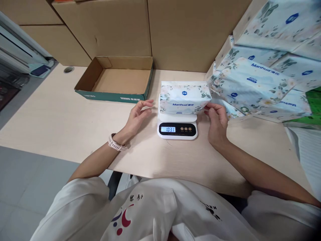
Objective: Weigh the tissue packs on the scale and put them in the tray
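Note:
A floral white-and-blue tissue pack [184, 97] marked "Manhua" lies on a white kitchen scale [178, 132], covering most of its platform. The scale's lit display reads about 103.1. My right hand [217, 122] has its fingers curled, with thumb and forefinger pinched at the pack's lower right corner. On the other side, my left hand [137, 118] hovers a little left of the scale. Its fingers are apart and hold nothing; a pale band circles that wrist.
Behind my left hand stands an open green-sided cardboard box [112, 95]. More tissue packs [253, 83] are piled at the right, one leaning close to the scale. Large cardboard boxes [185, 36] line the back of the table [50, 110]. Green packaging [311, 107] shows at the far right.

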Demonstrator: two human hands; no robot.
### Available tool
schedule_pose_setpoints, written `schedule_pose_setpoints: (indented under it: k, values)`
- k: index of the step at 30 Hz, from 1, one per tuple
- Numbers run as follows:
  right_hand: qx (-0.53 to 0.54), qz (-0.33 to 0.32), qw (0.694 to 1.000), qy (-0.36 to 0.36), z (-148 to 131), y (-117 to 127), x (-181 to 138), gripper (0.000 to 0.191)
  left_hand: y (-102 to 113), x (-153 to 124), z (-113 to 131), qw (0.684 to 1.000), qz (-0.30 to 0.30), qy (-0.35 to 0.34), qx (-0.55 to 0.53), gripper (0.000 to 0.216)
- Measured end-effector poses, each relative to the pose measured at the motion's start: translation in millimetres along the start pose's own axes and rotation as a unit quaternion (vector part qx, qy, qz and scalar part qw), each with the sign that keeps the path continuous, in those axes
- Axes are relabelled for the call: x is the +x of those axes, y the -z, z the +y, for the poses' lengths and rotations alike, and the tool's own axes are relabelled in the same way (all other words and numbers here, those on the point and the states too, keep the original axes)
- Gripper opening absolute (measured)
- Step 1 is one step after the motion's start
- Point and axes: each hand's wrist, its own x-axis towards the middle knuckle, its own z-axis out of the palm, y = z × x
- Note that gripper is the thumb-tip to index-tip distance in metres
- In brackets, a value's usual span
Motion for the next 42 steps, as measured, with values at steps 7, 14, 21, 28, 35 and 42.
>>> schedule_pose_setpoints:
  k: [7,14,21,28,35,42]
  values:
    - [0.002,-0.004,1.000,0.005,3.4,-1.3,0.1,0.053,2.3,2.1,-2.8,1.000,0.010,0.003,-0.001,0.034]
    - [-0.011,-0.008,1.000,0.012,11.5,0.2,1.6,0.046,-2.3,8.7,-9.3,1.000,-0.004,0.003,-0.013,0.053]
    - [0.000,-0.006,1.000,0.000,9.3,0.0,0.7,0.049,-0.6,7.8,-9.8,1.000,0.000,0.006,-0.017,0.054]
    - [0.019,-0.002,1.000,-0.013,11.7,0.2,2.7,0.054,-0.9,7.8,-9.8,1.000,-0.008,0.005,-0.011,0.054]
    - [0.013,-0.009,1.000,-0.001,16.5,0.9,3.4,0.044,-1.2,9.2,-12.2,1.000,0.000,0.008,-0.013,0.055]
    - [0.006,-0.012,1.000,0.000,11.3,-0.7,1.7,0.042,-7.4,21.3,-11.2,1.000,-0.006,0.007,-0.016,0.060]
